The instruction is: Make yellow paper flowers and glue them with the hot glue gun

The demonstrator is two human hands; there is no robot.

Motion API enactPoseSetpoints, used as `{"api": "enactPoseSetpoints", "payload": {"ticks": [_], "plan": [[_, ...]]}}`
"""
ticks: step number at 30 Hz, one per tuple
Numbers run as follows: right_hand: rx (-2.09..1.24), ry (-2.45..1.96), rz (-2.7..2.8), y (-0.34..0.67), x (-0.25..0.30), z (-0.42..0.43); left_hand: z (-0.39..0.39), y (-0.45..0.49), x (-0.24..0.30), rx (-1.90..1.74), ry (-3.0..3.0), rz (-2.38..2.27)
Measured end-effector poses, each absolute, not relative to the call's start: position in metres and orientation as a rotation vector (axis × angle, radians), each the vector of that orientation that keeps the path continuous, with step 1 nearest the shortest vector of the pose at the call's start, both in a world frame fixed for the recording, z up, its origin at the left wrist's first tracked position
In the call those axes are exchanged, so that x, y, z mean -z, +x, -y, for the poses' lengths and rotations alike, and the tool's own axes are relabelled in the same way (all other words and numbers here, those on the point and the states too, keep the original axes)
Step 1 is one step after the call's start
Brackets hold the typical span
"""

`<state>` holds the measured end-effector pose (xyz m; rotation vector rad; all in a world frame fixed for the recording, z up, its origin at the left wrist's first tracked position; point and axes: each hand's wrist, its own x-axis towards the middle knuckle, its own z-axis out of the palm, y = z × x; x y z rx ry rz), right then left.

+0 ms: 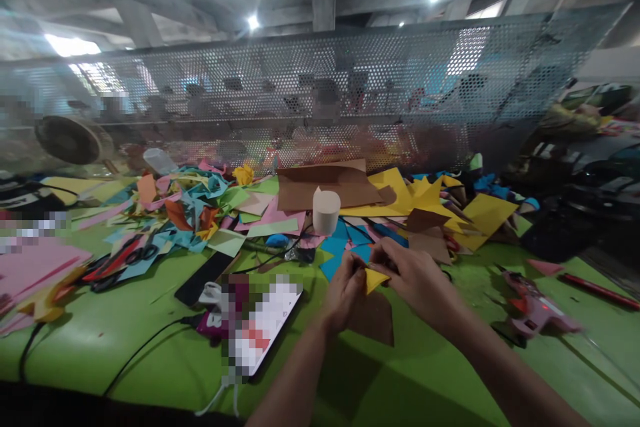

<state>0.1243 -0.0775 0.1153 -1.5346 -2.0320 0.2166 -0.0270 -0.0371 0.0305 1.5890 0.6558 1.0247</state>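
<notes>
A small folded piece of yellow paper (376, 280) is pinched between both of my hands above the green table. My left hand (345, 290) grips its left side, fingers closed. On its right edge, my right hand (410, 273) has thumb and fingers pressed together. Below my hands lies a brown piece of paper (373, 320), and just behind them are pieces of blue paper (337, 247). The fingertips partly cover the yellow paper, so its full shape is hidden.
A propped phone (273, 330) stands left of my hands with cables around it. A pink glue gun (540, 313) lies at right, a yellow one (53, 297) at left beside red-handled scissors (115, 260). Behind are a white roll (326, 212), paper scraps (193, 197) and a perforated screen (300, 93).
</notes>
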Motion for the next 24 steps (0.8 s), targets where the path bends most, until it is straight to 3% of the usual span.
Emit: {"api": "enactPoseSetpoints", "payload": {"ticks": [24], "plan": [[-0.439, -1.278, 1.85, 0.129, -0.091, 0.088, 0.036, -0.022, -0.038, -1.057, 1.049, -0.614]]}}
